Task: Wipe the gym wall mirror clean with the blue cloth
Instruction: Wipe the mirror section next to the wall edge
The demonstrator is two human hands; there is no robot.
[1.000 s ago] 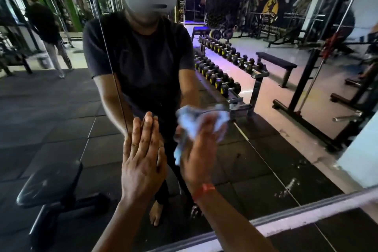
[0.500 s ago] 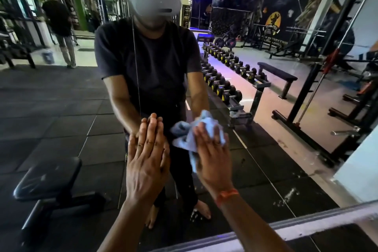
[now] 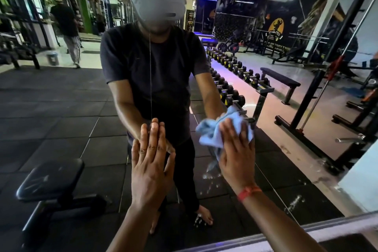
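One blue cloth [image 3: 214,131], crumpled, lies pressed against the wall mirror [image 3: 61,108] under the right hand [image 3: 237,155]; its folds bulge out above and to the left of the hand, and a strip hangs below the palm. The right hand's fingers [image 3: 229,131] are straight and spread flat over the cloth, not curled around it. An orange band [image 3: 248,192] circles the right wrist. Just beside it, the left hand [image 3: 151,161] rests palm-flat on the glass, its fingers together, straight and holding nothing. Pale spatter marks [image 3: 210,176] dot the glass below the cloth, toward the mirror's lower edge, where a light frame strip [image 3: 306,229] runs. A thin vertical seam [image 3: 150,67] in the glass runs down to the left hand. Reflected in the mirror: the person in a dark T-shirt [image 3: 151,67], barefoot on black rubber floor tiles [image 3: 61,129]; a black padded bench [image 3: 51,178] near the lower left corner; a long dumbbell rack [image 3: 235,80]; a flat bench [image 3: 280,80]; a black steel rack [image 3: 319,80] at right; a second person [image 3: 65,26] far off at upper left.
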